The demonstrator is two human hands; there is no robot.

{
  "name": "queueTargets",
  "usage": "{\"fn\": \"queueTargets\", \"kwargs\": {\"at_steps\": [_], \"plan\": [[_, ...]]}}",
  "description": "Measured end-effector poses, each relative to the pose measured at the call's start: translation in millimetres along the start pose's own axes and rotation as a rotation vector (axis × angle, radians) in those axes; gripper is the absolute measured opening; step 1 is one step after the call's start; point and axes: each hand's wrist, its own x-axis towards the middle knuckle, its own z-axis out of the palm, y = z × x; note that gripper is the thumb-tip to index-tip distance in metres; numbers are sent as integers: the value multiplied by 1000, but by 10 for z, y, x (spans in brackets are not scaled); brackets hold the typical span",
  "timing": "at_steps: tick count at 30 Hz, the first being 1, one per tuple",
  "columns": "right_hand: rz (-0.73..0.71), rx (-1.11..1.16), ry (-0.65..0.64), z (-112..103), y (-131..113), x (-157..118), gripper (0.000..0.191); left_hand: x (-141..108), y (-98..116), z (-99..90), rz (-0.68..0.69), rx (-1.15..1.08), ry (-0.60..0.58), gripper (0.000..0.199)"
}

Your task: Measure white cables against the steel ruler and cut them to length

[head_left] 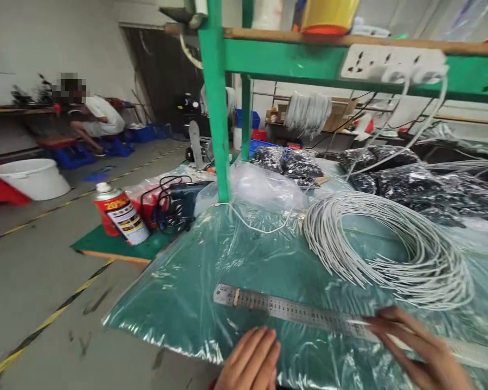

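Note:
A steel ruler (pixel 293 310) lies on the plastic-covered green tabletop (pixel 179 292), with a narrow tan band (pixel 236 297) around it near its left end. My right hand (pixel 423 346) is over the ruler's right part, thumb and fingers pinched together. From the fingertips a thin white piece (pixel 358 322), like a cable end, points left along the ruler; it is blurred. My left hand (pixel 252 360) rests at the table's front edge, below the ruler, fingers stretched and side by side with nothing in them. Behind my right hand lies a large coil of grey-white cable (pixel 439 260).
A green post (pixel 216 108) rises from the table to a shelf with a white power strip (pixel 390 62). At left stand a spray can (pixel 124 214) and a black cord (pixel 168 206). Black items in clear bags (pixel 423 189) lie behind. A person (pixel 101 116) sits far left.

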Motion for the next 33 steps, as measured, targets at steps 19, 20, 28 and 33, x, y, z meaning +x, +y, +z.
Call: {"fn": "queueTargets", "kwargs": {"at_steps": [19,20,28,33], "plan": [[68,757,-108,1411,-1614,1017,26,-181,-130,-27,-152,165,-173,36],[78,775,-115,1452,-1637,1027,26,-195,-137,-24,-169,181,-188,36],[169,809,-213,1477,-1703,1001,28,-269,-55,14,-301,301,-309,43],[174,807,-202,1462,-1716,1000,26,-238,-53,8,-286,345,-343,47]]}}
